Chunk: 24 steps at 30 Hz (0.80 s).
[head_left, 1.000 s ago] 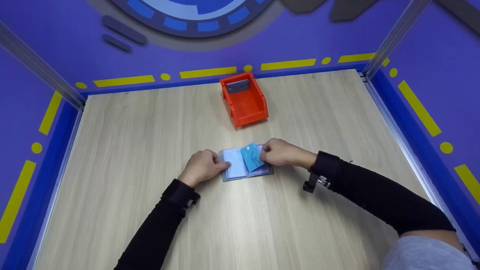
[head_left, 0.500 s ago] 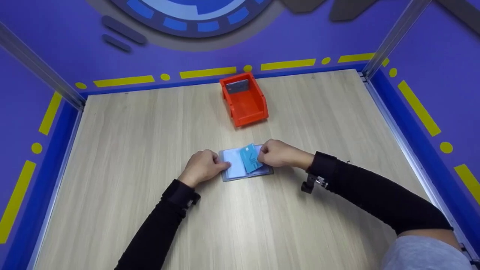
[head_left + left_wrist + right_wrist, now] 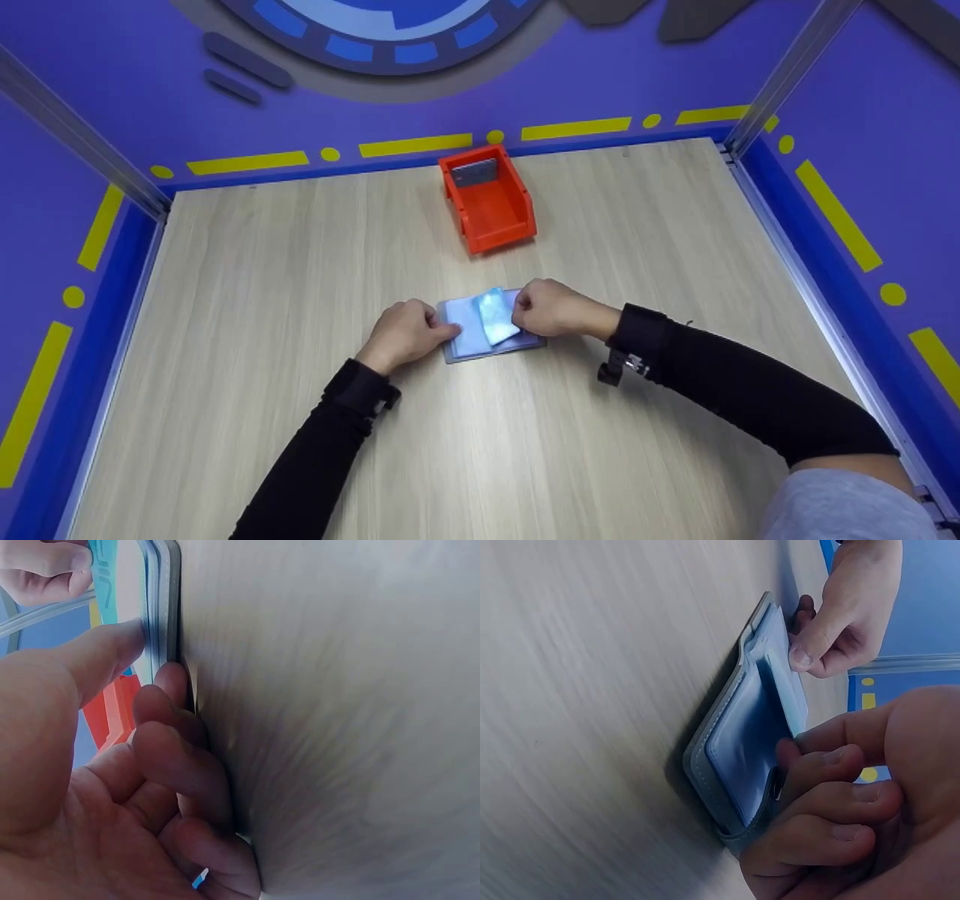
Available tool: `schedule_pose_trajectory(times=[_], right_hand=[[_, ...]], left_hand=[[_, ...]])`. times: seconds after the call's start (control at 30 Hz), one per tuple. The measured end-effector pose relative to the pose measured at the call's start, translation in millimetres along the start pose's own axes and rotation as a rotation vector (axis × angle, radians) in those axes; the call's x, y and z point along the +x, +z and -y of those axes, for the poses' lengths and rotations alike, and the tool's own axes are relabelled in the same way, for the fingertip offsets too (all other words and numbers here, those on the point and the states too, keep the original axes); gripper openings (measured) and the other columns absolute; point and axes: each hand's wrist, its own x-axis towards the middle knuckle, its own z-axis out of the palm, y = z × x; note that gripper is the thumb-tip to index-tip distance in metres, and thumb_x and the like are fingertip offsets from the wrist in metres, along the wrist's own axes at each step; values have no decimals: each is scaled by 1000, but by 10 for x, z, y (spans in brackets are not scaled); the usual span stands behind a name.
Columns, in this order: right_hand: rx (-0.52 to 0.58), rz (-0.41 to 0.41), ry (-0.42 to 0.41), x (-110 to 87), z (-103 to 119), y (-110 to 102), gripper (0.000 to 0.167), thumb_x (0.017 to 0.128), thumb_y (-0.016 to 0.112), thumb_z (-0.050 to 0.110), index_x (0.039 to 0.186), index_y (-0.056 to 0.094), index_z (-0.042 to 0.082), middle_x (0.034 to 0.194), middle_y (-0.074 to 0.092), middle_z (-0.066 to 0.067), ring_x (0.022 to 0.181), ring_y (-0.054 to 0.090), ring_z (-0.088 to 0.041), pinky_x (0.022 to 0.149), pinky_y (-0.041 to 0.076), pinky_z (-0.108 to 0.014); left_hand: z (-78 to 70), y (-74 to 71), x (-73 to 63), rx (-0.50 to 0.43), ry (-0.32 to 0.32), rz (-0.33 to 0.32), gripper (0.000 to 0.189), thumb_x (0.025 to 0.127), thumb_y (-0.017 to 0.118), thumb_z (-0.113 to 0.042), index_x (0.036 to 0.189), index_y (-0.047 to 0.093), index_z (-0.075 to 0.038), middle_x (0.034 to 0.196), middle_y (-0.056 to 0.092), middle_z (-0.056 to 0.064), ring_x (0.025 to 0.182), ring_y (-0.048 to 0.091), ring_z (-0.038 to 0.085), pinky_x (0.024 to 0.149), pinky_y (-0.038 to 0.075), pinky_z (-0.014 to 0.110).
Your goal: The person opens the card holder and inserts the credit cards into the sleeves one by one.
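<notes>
A card holder (image 3: 466, 343) with clear plastic sleeves lies open on the table between both hands. My left hand (image 3: 405, 334) grips its left edge, thumb on top of the sleeves and fingers curled at the side in the left wrist view. My right hand (image 3: 555, 309) pinches a light blue VIP card (image 3: 496, 316) by its right edge, tilted over the sleeves. Glare now covers most of the card's face in the head view. Seen from the right wrist, the card (image 3: 784, 694) stands slanted above the shiny sleeve (image 3: 746, 742), and a strap (image 3: 751, 829) lies by my right fingers.
Beyond the card holder stands an orange-red bin (image 3: 495, 216), with a dark grey card (image 3: 476, 173) leaning on its back wall. The wooden table (image 3: 300, 247) is bordered by blue-purple panels (image 3: 600, 67) at the back and sides.
My right hand has shifted slightly left with the VIP card, which has tilted so that its print is lost in glare. My left hand and the card holder have stayed in place.
</notes>
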Motion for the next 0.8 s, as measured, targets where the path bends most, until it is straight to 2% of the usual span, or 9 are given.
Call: schedule_pose_trajectory(times=[0.23, 0.47, 0.8], right_hand=[[-20, -18, 32, 6, -15, -6, 23, 102, 64, 19, 82, 74, 13, 73, 59, 3, 67, 54, -16, 61, 41, -30], [-60, -25, -4, 15, -31, 42, 26, 103, 66, 24, 79, 72, 15, 70, 56, 4, 70, 55, -16, 64, 41, -30], [-40, -29, -35, -1, 5, 106, 27, 102, 67, 23, 76, 71, 15, 68, 52, 7, 74, 53, -16, 68, 40, -31]], left_hand=[[-3, 1, 0, 0, -2, 3, 49, 94, 83, -50, 65, 58, -21, 63, 49, -8, 65, 48, 15, 61, 33, 30], [-2, 1, -3, -2, -8, 6, 48, 94, 83, -51, 65, 59, -21, 64, 50, -7, 65, 49, 15, 62, 34, 30], [-7, 0, 2, -7, -5, 14, 49, 95, 84, -50, 65, 59, -20, 63, 47, -8, 63, 47, 15, 60, 31, 30]])
